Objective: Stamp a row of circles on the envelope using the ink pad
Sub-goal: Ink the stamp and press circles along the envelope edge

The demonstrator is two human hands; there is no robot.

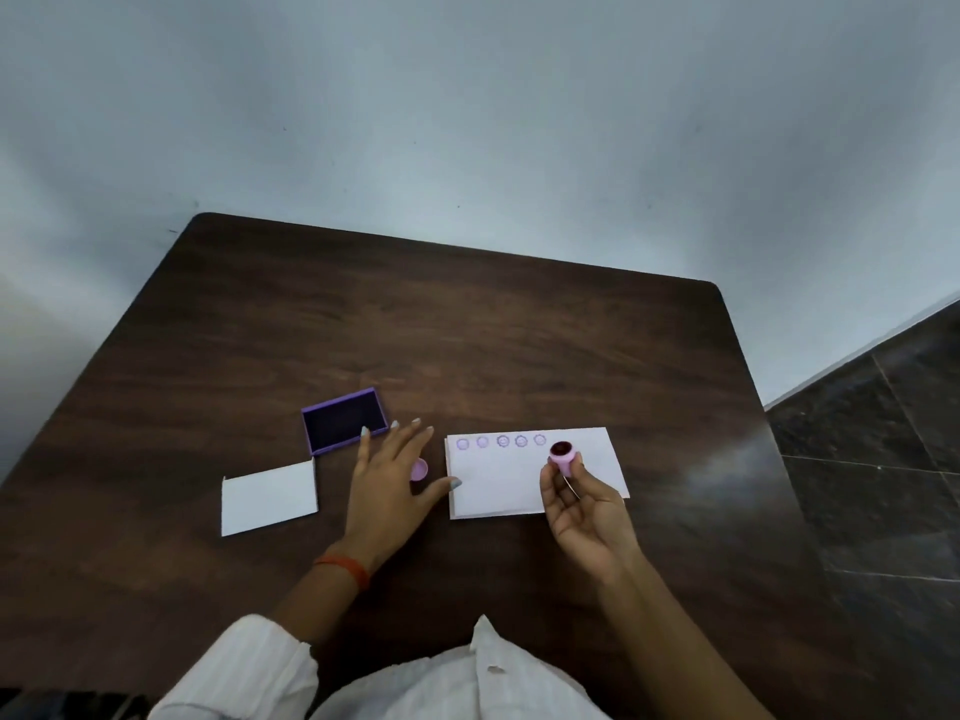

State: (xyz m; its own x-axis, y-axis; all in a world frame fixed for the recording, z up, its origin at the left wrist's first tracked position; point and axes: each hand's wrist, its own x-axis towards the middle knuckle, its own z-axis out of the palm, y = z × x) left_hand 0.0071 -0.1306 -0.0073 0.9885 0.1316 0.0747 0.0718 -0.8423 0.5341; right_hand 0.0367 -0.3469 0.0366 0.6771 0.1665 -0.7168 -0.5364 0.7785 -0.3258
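Observation:
A white envelope [498, 485] lies flat on the dark wooden table [415, 330], with a row of several purple circles [501, 441] stamped along its far edge. My right hand [582, 511] holds a small pink stamp [562, 457] above the envelope's right part, its dark inked face turned up. My left hand [387, 485] rests flat with fingers spread, its thumb tip touching the envelope's left edge. A pink cap [418, 469] lies partly hidden under its fingers. The open purple ink pad [343, 420] sits just beyond the left fingertips.
A second white paper piece [267, 498] lies on the table left of my left hand. The table's far edge meets a pale wall. Dark tiled floor [883, 459] shows at the right.

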